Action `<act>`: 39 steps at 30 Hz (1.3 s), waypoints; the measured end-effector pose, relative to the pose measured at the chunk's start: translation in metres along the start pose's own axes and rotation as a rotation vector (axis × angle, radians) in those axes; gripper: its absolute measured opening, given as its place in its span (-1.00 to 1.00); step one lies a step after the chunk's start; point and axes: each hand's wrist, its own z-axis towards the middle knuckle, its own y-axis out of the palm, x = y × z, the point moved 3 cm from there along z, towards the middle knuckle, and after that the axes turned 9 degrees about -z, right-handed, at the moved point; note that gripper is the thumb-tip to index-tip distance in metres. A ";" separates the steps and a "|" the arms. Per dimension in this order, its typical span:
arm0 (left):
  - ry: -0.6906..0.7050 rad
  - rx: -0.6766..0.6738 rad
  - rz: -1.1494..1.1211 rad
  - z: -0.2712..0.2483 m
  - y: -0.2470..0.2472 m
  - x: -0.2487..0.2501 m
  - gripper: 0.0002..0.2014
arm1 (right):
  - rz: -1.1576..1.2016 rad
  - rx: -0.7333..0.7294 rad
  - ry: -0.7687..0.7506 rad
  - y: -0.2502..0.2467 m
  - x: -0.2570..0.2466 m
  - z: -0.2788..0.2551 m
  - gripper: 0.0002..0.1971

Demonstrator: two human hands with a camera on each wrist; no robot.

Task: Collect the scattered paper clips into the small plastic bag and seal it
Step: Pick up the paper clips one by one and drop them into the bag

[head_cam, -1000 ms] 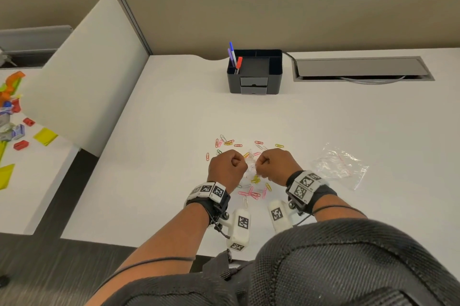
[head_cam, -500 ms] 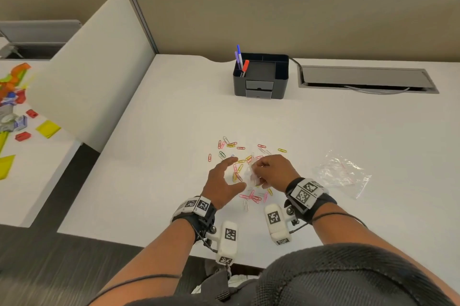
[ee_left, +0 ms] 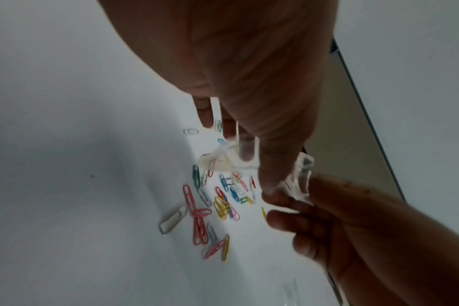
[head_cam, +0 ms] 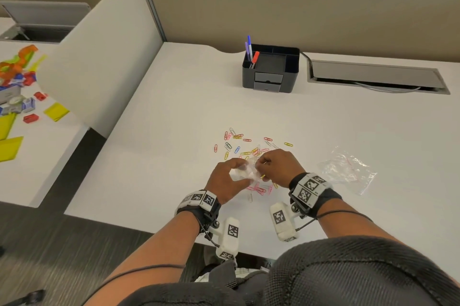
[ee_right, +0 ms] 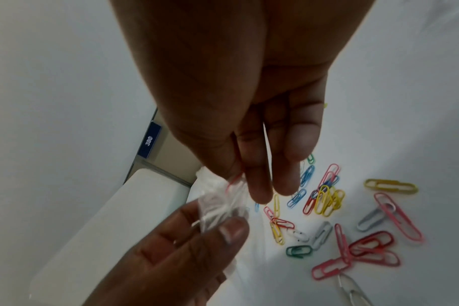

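Observation:
A small clear plastic bag (head_cam: pixel 246 172) is held crumpled between both hands, just above the white desk (head_cam: pixel 161 156). My left hand (head_cam: pixel 235 175) pinches its left side between thumb and fingers. My right hand (head_cam: pixel 261 165) pinches the other side. In the left wrist view the bag (ee_left: pixel 300 178) sits between my left thumb and the right hand's fingers. In the right wrist view the bag (ee_right: pixel 218 200) shows a red line near its edge. Several coloured paper clips (head_cam: pixel 239 146) lie scattered on the desk under and beyond the hands, also seen as paper clips (ee_left: pixel 210 207) and paper clips (ee_right: pixel 325 198).
A second, larger clear plastic bag (head_cam: pixel 348 171) lies flat to the right of my right wrist. A black pen holder (head_cam: pixel 271 70) stands at the back, a cable tray (head_cam: pixel 373 76) to its right. A white divider (head_cam: pixel 99 56) and a cluttered side desk stand at the left.
Half a second ago my left hand was off the bag with fingers spread; it has come back and pinches the bag again. The right hand kept its hold throughout.

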 end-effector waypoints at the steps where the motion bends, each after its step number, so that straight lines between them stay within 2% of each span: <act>1: 0.000 -0.009 -0.010 0.000 0.002 -0.002 -0.42 | -0.083 0.021 -0.019 0.001 -0.003 0.000 -0.81; 4: 0.015 -0.023 -0.008 0.001 0.010 -0.002 -0.23 | -0.288 0.063 -0.071 0.006 -0.010 0.000 -0.77; 6: 0.020 -0.036 -0.002 0.001 0.011 0.000 -0.35 | -0.269 0.056 -0.072 0.010 -0.008 0.002 -0.76; 9: 0.014 -0.002 -0.011 0.002 0.008 0.000 -0.65 | -0.043 0.023 -0.035 0.009 0.006 0.002 -0.68; 11: -0.007 0.045 -0.066 0.001 0.003 -0.004 -0.72 | -0.029 0.048 0.016 0.005 0.022 0.001 -0.61; 13: -0.016 0.080 -0.092 0.001 0.000 -0.008 -0.74 | -0.189 0.025 0.074 0.008 0.038 0.000 -0.43; 16: 0.007 0.110 -0.107 0.002 -0.006 -0.011 -0.72 | -0.367 -0.121 0.105 0.031 0.048 -0.003 -0.06; 18: -0.002 0.116 -0.079 0.004 -0.010 -0.014 -0.70 | -0.405 -0.149 0.079 0.049 0.044 -0.001 0.06; 20: -0.032 0.120 -0.060 0.006 -0.013 -0.016 -0.68 | -0.418 -0.115 0.042 0.061 0.036 0.007 0.02; 25: -0.025 0.103 -0.044 0.010 -0.019 -0.019 -0.72 | -0.352 -0.035 -0.029 0.074 0.023 0.039 -0.46; 27: 0.015 0.101 -0.036 0.012 -0.023 -0.019 -0.81 | -0.347 -0.001 -0.040 0.067 0.020 0.050 -0.54; 29: 0.024 0.112 -0.063 0.016 -0.028 -0.024 -0.84 | -0.295 0.046 0.005 0.054 0.020 0.057 -0.51; 31: 0.025 0.121 -0.109 0.018 -0.035 -0.023 -0.84 | -0.304 0.104 0.068 0.041 0.024 0.062 -0.39; 33: 0.026 0.117 -0.130 0.023 -0.040 -0.023 -0.79 | -0.385 0.070 0.117 0.036 0.027 0.066 -0.16; 35: -0.007 0.090 -0.125 0.026 -0.044 -0.021 -0.74 | -0.460 -0.014 0.091 0.041 0.021 0.068 -0.02; 37: -0.034 0.076 -0.156 0.030 -0.046 -0.021 -0.70 | -0.526 -0.067 -0.003 0.053 0.011 0.070 -0.09; 39: -0.053 0.074 -0.178 0.035 -0.046 -0.022 -0.67 | -0.524 -0.072 -0.079 0.063 0.003 0.071 -0.34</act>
